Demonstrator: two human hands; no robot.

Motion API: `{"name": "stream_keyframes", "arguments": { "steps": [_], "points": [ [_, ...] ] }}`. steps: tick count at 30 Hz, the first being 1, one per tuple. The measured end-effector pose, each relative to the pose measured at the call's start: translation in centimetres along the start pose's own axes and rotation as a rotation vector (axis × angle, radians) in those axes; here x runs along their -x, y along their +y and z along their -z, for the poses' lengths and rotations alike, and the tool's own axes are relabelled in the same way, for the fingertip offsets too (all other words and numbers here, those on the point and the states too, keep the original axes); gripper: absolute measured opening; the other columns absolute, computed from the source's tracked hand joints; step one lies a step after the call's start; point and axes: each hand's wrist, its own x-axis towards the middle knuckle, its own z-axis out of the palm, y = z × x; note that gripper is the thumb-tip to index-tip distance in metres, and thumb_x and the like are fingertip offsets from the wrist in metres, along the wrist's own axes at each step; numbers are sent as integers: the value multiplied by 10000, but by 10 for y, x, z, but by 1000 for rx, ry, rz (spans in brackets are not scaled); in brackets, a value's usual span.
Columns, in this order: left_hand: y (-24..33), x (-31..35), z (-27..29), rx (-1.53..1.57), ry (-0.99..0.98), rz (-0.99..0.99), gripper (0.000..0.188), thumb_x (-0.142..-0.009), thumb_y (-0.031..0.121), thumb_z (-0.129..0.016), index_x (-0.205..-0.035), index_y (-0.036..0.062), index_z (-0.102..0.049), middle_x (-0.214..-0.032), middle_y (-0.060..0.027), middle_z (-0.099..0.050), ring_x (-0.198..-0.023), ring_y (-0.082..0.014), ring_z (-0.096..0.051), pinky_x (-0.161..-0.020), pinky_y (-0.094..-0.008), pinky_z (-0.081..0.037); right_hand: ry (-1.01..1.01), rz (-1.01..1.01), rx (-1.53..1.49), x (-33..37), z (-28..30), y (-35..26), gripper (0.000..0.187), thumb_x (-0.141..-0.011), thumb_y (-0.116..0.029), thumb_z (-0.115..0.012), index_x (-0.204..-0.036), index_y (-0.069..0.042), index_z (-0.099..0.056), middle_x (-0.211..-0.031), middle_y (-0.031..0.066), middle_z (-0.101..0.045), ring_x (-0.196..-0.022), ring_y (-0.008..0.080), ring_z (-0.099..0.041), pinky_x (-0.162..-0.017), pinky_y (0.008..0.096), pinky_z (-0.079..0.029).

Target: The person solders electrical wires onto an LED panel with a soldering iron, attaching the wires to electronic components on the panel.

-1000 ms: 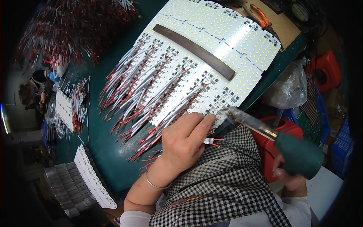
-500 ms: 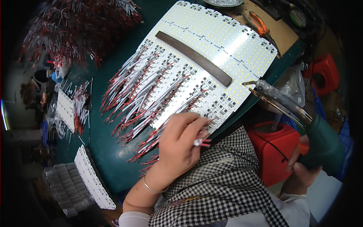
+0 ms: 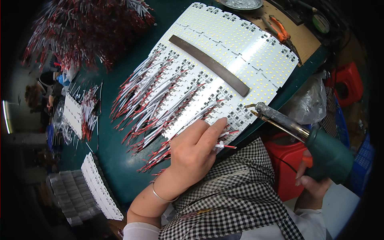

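Observation:
White LED circuit boards (image 3: pixel 236 46) lie joined in a large sheet on the table. Rows of short red and white wires (image 3: pixel 154 102) stick out along its near left part. My left hand (image 3: pixel 192 150) is over the sheet's near corner, fingers pinched on a few wires (image 3: pixel 225 146) whose red and white ends poke out to the right. In my right hand (image 3: pixel 314 182) is a soldering gun (image 3: pixel 330 156) with a green body. Its tip (image 3: pixel 252 109) is over the right edge of the boards, close to their contacts; whether it touches cannot be seen.
A dark flat bar (image 3: pixel 210 66) lies across the boards. Orange-handled pliers (image 3: pixel 280 30) and a metal dish (image 3: pixel 242 3) are at the back. A big wire heap (image 3: pixel 88 32) is at far left, stacked boards (image 3: pixel 100 188) at near left. Red stools (image 3: pixel 284 172) stand at right.
The soldering gun has moved left and down, bringing its tip over the boards' edge. My left hand has shifted slightly right with the wires. The whole view has shifted a little.

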Motion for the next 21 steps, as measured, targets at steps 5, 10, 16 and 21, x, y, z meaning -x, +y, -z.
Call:
{"name": "stream_keyframes", "arguments": {
  "steps": [5, 10, 16, 21],
  "points": [
    [-8, 3, -11, -19, 36, -88, 448, -590, -85, -636, -1016, 43, -687, -761, -83, -602, -601, -199, -587, -503, -299, -468, -95, -15, -36, -2, 8, 11, 635, -635, -17, -724, -1185, 161, -462, -1143, 243, -560, -538, 203, -594, -411, 248, -503],
    [-6, 2, -12, -53, 54, -104, 466, -554, -88, -666, -995, 58, -705, -757, -83, -623, -613, -198, -606, -513, -285, -481, -55, 9, -49, -3, 4, 11, 607, -622, 6, -710, -1170, 162, -500, -1154, 240, -560, -561, 208, -604, -422, 247, -507],
    [-11, 6, -17, -71, 90, -188, 396, -617, -47, -635, -1005, 24, -674, -774, -93, -594, -609, -208, -571, -490, -307, -454, -91, 29, -54, -3, 5, 14, 612, -626, 4, -709, -1180, 159, -498, -1143, 236, -566, -571, 208, -609, -423, 246, -506],
    [-9, 5, -17, -47, 63, -131, 437, -554, -57, -674, -981, 35, -696, -716, -79, -593, -573, -195, -574, -479, -290, -443, -118, -16, -29, -3, 3, 12, 601, -635, 7, -705, -1184, 148, -504, -1156, 234, -569, -586, 208, -611, -427, 245, -508]
  ]
}}
